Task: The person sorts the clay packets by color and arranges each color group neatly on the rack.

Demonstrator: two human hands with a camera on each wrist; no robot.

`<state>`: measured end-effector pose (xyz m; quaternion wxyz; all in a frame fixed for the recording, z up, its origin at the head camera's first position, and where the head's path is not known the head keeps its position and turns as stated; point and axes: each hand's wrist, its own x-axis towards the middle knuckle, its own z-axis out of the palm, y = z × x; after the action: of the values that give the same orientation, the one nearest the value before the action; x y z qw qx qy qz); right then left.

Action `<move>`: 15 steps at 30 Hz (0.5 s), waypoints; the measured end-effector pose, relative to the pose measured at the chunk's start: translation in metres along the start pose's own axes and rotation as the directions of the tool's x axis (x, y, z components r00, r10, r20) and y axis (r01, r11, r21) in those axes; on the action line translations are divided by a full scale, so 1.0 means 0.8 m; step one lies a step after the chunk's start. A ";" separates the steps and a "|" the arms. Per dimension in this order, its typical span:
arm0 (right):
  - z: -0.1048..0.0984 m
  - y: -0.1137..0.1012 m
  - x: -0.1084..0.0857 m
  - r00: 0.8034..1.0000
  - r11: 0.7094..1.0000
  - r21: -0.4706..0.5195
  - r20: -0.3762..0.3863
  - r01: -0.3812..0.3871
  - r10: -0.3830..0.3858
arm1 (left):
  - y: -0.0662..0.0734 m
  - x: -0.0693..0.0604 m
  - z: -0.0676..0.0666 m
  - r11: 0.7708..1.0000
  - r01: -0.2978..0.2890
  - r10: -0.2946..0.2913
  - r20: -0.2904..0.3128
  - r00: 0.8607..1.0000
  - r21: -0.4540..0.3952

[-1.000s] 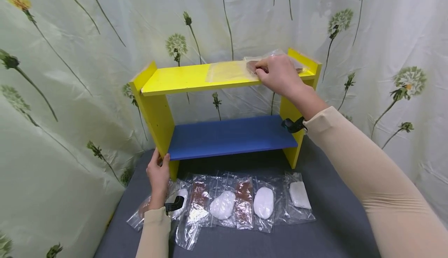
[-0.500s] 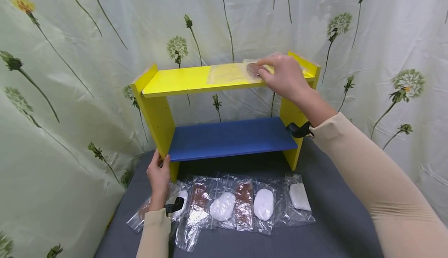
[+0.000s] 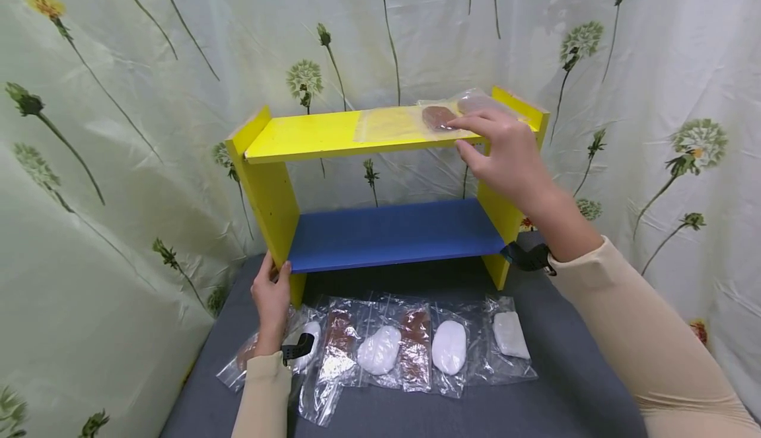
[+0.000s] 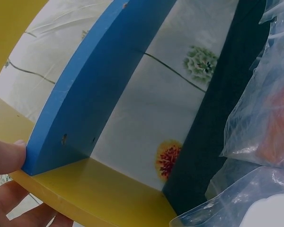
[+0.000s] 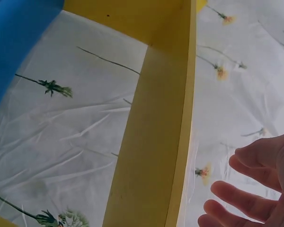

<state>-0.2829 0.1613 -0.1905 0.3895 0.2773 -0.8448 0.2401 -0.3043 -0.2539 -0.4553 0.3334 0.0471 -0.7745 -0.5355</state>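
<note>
A yellow shelf unit (image 3: pixel 321 135) with a blue lower board (image 3: pixel 392 233) stands on the dark table. Low on its left side panel, the left hand (image 3: pixel 271 302) grips the edge; in the left wrist view the thumb of that hand (image 4: pixel 9 189) touches the blue board's end. On the top board lie a bagged brown piece (image 3: pixel 438 117) and, behind and right of it, another bag with a piece (image 3: pixel 475 102). The right hand (image 3: pixel 508 154) is just right of the brown piece, fingers apart and holding nothing; the right wrist view shows this hand (image 5: pixel 255 189) beside the yellow board.
Before the unit, several clear bags lie in a row on the table (image 3: pixel 380 415), with white pieces (image 3: pixel 448 347) and brown pieces (image 3: pixel 415 345). Some bags overlap at the left, near the left forearm. A flowered curtain (image 3: pixel 178 94) hangs behind and at the sides.
The right hand has let go of the bagged piece and drawn back to the right and down, uncovering the brown piece. The left hand has stayed on the side panel.
</note>
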 end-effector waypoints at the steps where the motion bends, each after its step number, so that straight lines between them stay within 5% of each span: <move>1: 0.001 -0.002 -0.006 1.000 1.000 0.002 -0.003 0.005 -0.005 | 0.000 0.000 0.000 1.000 -0.001 0.001 0.001 1.000 0.000; 15: 0.045 -0.013 -0.096 1.000 0.996 0.083 0.011 0.012 -0.013 | 0.001 0.000 -0.001 1.000 0.007 -0.007 0.004 1.000 -0.002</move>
<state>-0.2529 0.1529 -0.2704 0.3743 0.3001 -0.8346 0.2708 -0.3034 -0.2538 -0.4544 0.3302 0.0483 -0.7744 -0.5376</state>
